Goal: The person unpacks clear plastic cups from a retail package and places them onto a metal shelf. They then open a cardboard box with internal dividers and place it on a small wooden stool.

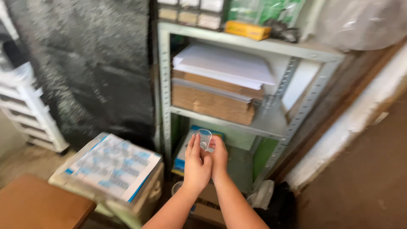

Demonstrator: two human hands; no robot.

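Both hands mid-frame: left hand point(196, 164) & right hand point(218, 157) pressed together, fingertips pinching a small clear plastic cup point(204, 138) (upright, at 12 o'clock above them). Printed box point(111, 166) at 9 o'clock. Beyond, metal shelf point(237, 123) w/ cardboard stack point(212, 101).

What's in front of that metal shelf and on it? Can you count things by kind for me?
Clear plastic cup, held by left hand and right hand: 1
White paper stack: 1
Cardboard stack: 1
Yellow box: 1
Total: 4
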